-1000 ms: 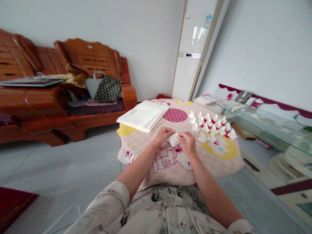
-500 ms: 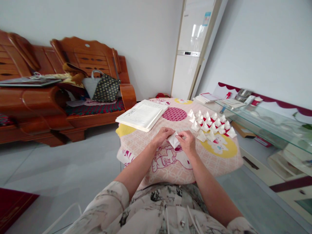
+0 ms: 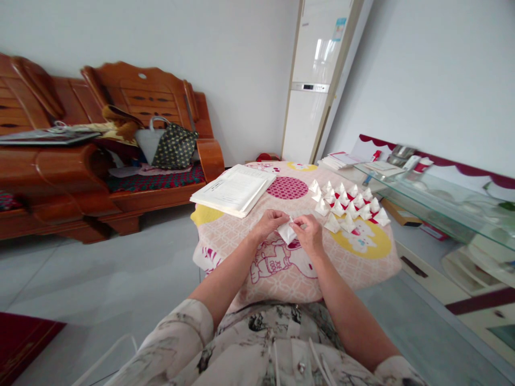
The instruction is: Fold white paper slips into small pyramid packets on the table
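Between my two hands is a small folded piece of white paper (image 3: 287,234), its pointed lower corner facing me. My left hand (image 3: 269,224) pinches its upper left side with thumb and forefinger. On the other side, my right hand (image 3: 309,231) grips its upper right edge, fingers bent. Both hands are just above the patterned tablecloth (image 3: 257,292). Several folded white paper pieces with raised points (image 3: 348,208) stand in rows to the right, with red showing among them. A stack of white paper sheets (image 3: 235,188) lies at the table's far left.
A glass-topped cabinet (image 3: 450,206) stands at the right, bearing papers and containers. Behind the table rises a tall white air conditioner (image 3: 308,86). At the left, a wooden sofa (image 3: 140,102) holds a dark patterned bag (image 3: 175,147) and cloth.
Both hands keep their pinch on the folded paper at almost the same spot, with only slight finger movement. The view has shifted very slightly; the paper rows and stack stay put.
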A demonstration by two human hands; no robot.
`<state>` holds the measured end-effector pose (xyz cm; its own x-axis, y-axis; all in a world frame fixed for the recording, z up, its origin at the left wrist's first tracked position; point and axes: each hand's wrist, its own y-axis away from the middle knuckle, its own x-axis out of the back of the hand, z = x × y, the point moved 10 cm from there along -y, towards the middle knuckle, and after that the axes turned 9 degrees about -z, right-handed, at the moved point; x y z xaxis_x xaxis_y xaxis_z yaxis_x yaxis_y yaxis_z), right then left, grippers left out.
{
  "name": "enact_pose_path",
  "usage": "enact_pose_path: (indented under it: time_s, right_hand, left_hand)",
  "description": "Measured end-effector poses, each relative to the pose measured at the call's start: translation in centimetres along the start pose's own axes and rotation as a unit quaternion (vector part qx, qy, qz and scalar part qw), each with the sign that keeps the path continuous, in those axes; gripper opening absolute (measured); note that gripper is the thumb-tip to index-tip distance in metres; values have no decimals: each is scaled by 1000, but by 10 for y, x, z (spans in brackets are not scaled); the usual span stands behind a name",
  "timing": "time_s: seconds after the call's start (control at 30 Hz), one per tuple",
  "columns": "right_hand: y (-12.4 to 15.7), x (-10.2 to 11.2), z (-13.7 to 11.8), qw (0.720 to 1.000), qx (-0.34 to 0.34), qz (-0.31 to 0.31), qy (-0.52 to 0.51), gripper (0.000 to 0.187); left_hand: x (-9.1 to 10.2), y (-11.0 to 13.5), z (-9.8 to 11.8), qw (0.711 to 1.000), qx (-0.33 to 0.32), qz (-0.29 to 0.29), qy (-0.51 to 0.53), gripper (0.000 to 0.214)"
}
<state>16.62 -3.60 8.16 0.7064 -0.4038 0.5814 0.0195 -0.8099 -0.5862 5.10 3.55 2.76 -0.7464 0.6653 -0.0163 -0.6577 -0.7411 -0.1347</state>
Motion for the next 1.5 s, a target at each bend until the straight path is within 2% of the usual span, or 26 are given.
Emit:
enact_pose_path:
  time_s: [0.17,0.33,0.53,0.6,0.7,0.77,1.2,1.37,1.5]
  right_hand:
    - [1,1,1,1000,-8,7,-11,10]
    - [3,7,10,997,-29,34,-68,16]
    - [7,17,31,980,-83,85,-160,27]
    - [7,12,37,973,-111,67,-190,30]
    - [6,-6,38,964,-140,-2,-226,33]
    - [7,-15,38,957,-154,-26,-246,34]
    - [9,-17,41,952,-167,-22,-257,27]
    - [7,-23,37,941,-152,-40,-300,29]
    - [6,-20,34,955,-135,-41,-260,28]
  left_hand:
    - [3,-2,4,999,-21,10,-44,39]
    - [16,-1,8,994,-47,67,-69,40]
    - [26,3,10,992,-64,108,-22,42]
    - [28,4,11,991,-69,113,3,44]
    - [27,5,14,990,-81,112,19,46]
    - [25,6,16,990,-88,110,22,46]
    - [25,5,15,990,-85,115,9,45]
    - [14,3,20,992,-91,73,-40,43]
    - [4,3,25,990,-87,47,-97,41]
